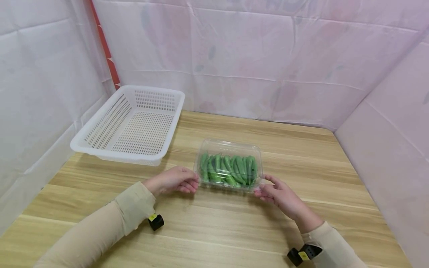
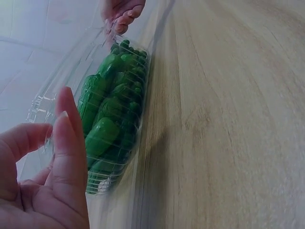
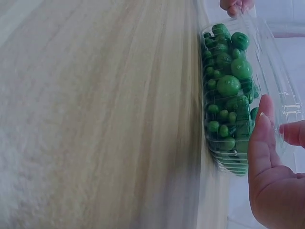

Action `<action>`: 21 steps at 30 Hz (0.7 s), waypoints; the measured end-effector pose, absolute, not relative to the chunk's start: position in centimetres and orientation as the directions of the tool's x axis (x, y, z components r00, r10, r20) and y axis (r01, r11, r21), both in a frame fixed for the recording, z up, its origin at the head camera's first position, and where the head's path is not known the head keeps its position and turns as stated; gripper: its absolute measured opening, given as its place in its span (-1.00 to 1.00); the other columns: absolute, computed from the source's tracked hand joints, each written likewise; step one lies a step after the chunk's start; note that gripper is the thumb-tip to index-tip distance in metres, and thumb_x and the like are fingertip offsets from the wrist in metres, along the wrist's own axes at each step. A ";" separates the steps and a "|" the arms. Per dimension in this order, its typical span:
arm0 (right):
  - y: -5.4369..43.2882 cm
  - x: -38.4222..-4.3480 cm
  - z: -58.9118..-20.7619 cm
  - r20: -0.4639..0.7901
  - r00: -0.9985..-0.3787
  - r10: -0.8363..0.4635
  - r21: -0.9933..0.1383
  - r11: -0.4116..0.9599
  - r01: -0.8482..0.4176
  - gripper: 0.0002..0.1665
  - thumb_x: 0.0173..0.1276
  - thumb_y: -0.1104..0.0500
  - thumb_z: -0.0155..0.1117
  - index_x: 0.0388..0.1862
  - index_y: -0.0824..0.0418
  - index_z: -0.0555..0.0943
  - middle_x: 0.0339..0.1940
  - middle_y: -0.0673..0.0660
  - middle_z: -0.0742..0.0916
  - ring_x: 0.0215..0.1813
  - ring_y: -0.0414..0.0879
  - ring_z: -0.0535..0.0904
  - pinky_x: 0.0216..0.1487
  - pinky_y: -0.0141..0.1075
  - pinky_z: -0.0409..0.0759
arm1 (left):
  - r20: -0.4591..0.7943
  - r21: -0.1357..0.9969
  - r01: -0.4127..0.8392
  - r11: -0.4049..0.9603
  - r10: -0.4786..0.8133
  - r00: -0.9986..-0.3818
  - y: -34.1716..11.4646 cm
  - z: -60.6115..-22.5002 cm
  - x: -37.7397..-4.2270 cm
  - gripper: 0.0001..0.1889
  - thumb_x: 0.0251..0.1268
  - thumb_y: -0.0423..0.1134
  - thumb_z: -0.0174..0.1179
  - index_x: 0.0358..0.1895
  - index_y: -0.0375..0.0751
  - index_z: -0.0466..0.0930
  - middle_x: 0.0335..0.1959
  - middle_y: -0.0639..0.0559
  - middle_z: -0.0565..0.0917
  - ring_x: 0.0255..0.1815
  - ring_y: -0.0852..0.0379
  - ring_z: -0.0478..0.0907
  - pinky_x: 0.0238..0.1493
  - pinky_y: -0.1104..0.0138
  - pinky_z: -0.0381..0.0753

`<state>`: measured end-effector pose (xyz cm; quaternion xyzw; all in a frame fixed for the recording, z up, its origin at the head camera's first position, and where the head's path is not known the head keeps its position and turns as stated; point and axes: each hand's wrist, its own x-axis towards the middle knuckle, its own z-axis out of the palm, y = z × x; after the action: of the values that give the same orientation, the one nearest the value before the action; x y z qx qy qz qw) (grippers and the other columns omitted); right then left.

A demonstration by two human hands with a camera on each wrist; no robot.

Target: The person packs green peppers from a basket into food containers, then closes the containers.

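Observation:
A clear plastic clamshell box (image 1: pixel 231 144) full of green peppers (image 1: pixel 231 169) is at the middle of the table, its lid over them. My left hand (image 1: pixel 175 179) pinches its near left corner. At the near right corner my right hand (image 1: pixel 281 195) grips the edge. In the left wrist view, the left thumb and fingers (image 2: pixel 67 152) are at the box's rim, and the peppers (image 2: pixel 109 107) show through the ribbed wall. The right wrist view has the right hand (image 3: pixel 271 176) at the opposite end, thumb and fingers about the rim.
A white perforated plastic basket (image 1: pixel 164 152) stands at the back left of the wooden table (image 1: pixel 214 234). Pale cloth walls (image 1: pixel 234 48) enclose the back and both sides. Each sleeve carries a small black wrist camera (image 1: pixel 156 222).

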<state>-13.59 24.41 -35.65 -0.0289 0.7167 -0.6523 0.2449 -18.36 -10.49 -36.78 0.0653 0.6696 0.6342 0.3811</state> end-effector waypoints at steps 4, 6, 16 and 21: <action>24.1 -13.8 -35.6 -0.331 -0.881 -0.339 -0.943 0.154 0.295 -0.39 0.47 0.19 -0.07 0.31 0.53 0.03 -0.08 0.31 0.63 -0.11 -0.15 0.62 -0.08 -0.34 0.56 | -0.416 0.904 -0.395 0.163 0.547 -0.726 -10.3 -36.9 -18.5 -0.64 0.35 -0.27 -0.02 -0.08 -0.62 0.46 -0.44 -0.08 0.63 -0.47 0.18 0.59 -0.38 0.42 0.59; 24.1 -14.0 -35.7 -0.341 -0.875 -0.344 -0.939 0.170 0.299 -0.48 0.49 0.16 -0.10 0.20 0.57 0.17 -0.11 0.29 0.65 -0.12 -0.14 0.62 -0.10 -0.33 0.57 | -0.412 0.905 -0.398 0.149 0.533 -0.738 -10.3 -37.0 -18.5 -0.65 0.35 -0.27 -0.02 -0.08 -0.61 0.46 -0.43 -0.08 0.63 -0.46 0.18 0.59 -0.38 0.42 0.59; 24.2 -14.3 -36.0 -0.362 -0.853 -0.376 -0.930 0.079 0.360 -0.68 0.51 0.20 -0.16 -0.11 0.45 0.46 -0.22 0.16 0.70 -0.16 -0.19 0.64 -0.09 -0.37 0.57 | -0.407 0.903 -0.421 0.088 0.492 -0.770 -9.9 -37.1 -18.9 -0.67 0.36 -0.33 -0.04 -0.05 -0.64 0.42 -0.42 -0.08 0.63 -0.44 0.17 0.61 -0.34 0.43 0.60; 24.1 -14.5 -36.0 -0.360 -0.859 -0.364 -0.924 0.011 0.383 -0.74 0.51 0.22 -0.15 -0.17 0.35 0.48 -0.29 0.05 0.71 -0.19 -0.23 0.64 -0.14 -0.44 0.56 | -0.412 0.900 -0.431 0.070 0.466 -0.783 -9.7 -37.0 -18.9 -0.67 0.36 -0.34 -0.04 -0.04 -0.64 0.42 -0.44 -0.06 0.63 -0.44 0.16 0.61 -0.30 0.41 0.61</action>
<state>-14.48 24.07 -36.04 0.0072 0.6595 -0.7033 0.2654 -18.90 -9.68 -36.96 0.0134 0.6535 0.6816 0.3289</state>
